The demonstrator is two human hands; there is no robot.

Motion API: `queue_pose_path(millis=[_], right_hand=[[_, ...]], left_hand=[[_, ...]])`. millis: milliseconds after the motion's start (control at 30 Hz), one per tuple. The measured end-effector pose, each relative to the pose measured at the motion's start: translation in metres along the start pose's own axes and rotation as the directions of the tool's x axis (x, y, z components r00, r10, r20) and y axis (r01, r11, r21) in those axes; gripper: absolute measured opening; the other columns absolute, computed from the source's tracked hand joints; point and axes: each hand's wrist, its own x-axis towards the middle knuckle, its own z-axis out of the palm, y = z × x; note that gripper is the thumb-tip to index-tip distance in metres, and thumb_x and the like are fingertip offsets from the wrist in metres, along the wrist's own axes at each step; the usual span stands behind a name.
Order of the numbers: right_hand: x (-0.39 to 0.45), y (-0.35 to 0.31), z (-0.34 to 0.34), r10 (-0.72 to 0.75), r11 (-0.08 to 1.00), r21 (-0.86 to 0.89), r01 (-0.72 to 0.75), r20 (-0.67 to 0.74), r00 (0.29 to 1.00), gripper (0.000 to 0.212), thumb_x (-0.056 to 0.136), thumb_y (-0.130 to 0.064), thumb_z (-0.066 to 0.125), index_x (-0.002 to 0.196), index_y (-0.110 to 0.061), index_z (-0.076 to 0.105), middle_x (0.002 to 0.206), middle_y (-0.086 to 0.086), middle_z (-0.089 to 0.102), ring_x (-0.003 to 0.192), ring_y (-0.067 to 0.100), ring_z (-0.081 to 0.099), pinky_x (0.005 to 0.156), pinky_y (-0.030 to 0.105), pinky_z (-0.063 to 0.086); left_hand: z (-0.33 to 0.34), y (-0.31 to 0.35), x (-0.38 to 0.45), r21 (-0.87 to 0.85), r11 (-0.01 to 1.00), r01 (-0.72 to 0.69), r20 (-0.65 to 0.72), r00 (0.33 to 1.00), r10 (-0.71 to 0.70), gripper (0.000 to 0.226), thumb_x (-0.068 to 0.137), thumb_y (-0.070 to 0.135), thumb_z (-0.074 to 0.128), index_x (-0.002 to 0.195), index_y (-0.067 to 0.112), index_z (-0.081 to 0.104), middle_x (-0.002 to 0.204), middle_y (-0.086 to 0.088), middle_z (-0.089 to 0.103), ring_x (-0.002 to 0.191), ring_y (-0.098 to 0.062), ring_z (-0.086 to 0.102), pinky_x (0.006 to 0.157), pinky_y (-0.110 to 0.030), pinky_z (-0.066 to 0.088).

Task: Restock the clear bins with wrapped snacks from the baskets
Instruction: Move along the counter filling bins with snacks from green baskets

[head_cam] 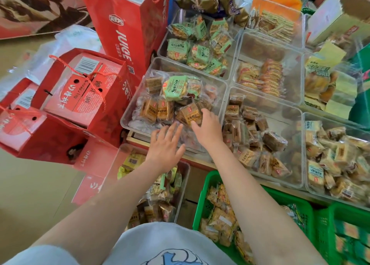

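Note:
A clear bin at the shelf's left front holds brown wrapped snacks and one green-labelled pack. My right hand rests over the bin's front right corner, fingers on a brown wrapped snack. Just in front of the bin's near wall is my left hand, spread flat and holding nothing. Below the shelf, a green basket carries yellow wrapped snacks. A lower clear bin of mixed snacks sits under my left forearm.
Other clear bins hold green packs, orange packs and brown packs. Red juice cartons and red gift boxes stand on the floor at left. A second green basket is at the lower right.

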Motion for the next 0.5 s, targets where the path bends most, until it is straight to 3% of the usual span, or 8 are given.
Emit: queue_pose_path(millis=[67, 233, 333, 400, 500], right_hand=[[0.007, -0.007, 0.011, 0.092, 0.992, -0.078, -0.094, -0.035, 0.995, 0.049, 0.096, -0.042, 0.061, 0.133, -0.011, 0.052, 0.131, 0.009, 0.057, 0.126, 0.029, 0.047, 0.107, 0.043, 0.037], [0.001, -0.013, 0.022, 0.211, 0.978, -0.002, -0.211, 0.005, 0.978, 0.038, 0.09, -0.045, 0.068, 0.113, -0.015, 0.061, 0.123, 0.006, 0.058, 0.123, 0.027, 0.046, 0.106, 0.041, 0.035], [-0.014, -0.008, 0.009, 0.19, 0.953, 0.236, -0.19, 0.022, 0.982, 0.032, 0.089, -0.035, 0.07, 0.106, -0.015, 0.052, 0.104, 0.0, 0.053, 0.103, 0.022, 0.053, 0.083, 0.031, 0.044], [-0.026, -0.002, -0.007, 0.234, 0.887, 0.406, -0.219, 0.013, 0.972, 0.029, 0.091, -0.032, 0.067, 0.106, -0.016, 0.049, 0.094, -0.003, 0.056, 0.084, 0.017, 0.058, 0.065, 0.028, 0.044], [-0.046, 0.019, -0.035, 0.348, 0.735, 0.622, -0.271, -0.002, 0.938, 0.018, 0.096, -0.037, 0.06, 0.1, -0.021, 0.051, 0.091, 0.002, 0.068, 0.063, 0.016, 0.065, 0.054, 0.029, 0.048]], left_hand=[[0.001, -0.001, 0.001, -0.011, 1.0, -0.007, -0.01, 1.0, 0.007, 0.066, 0.102, 0.053, 0.016, 0.159, 0.026, -0.005, 0.167, 0.001, 0.004, 0.152, -0.026, 0.007, 0.12, -0.048, 0.005], [0.003, -0.004, 0.0, -0.03, 0.999, -0.033, -0.04, 0.999, 0.032, 0.065, 0.102, 0.053, 0.017, 0.159, 0.027, -0.001, 0.166, 0.0, 0.009, 0.15, -0.026, 0.01, 0.12, -0.047, 0.009], [0.004, -0.005, 0.0, -0.03, 0.999, -0.041, -0.042, 0.998, 0.039, 0.066, 0.102, 0.054, 0.014, 0.159, 0.027, -0.003, 0.166, 0.001, 0.009, 0.151, -0.026, 0.01, 0.121, -0.047, 0.009], [0.005, -0.005, -0.001, -0.035, 0.998, -0.045, -0.028, 0.999, 0.044, 0.066, 0.101, 0.054, 0.012, 0.159, 0.027, -0.005, 0.167, 0.001, 0.008, 0.151, -0.025, 0.008, 0.122, -0.047, 0.008], [0.001, -0.001, -0.001, -0.044, 0.999, 0.005, -0.007, 1.0, -0.005, 0.066, 0.102, 0.053, 0.011, 0.159, 0.024, -0.007, 0.167, -0.001, 0.006, 0.153, -0.024, 0.003, 0.123, -0.048, 0.003]])
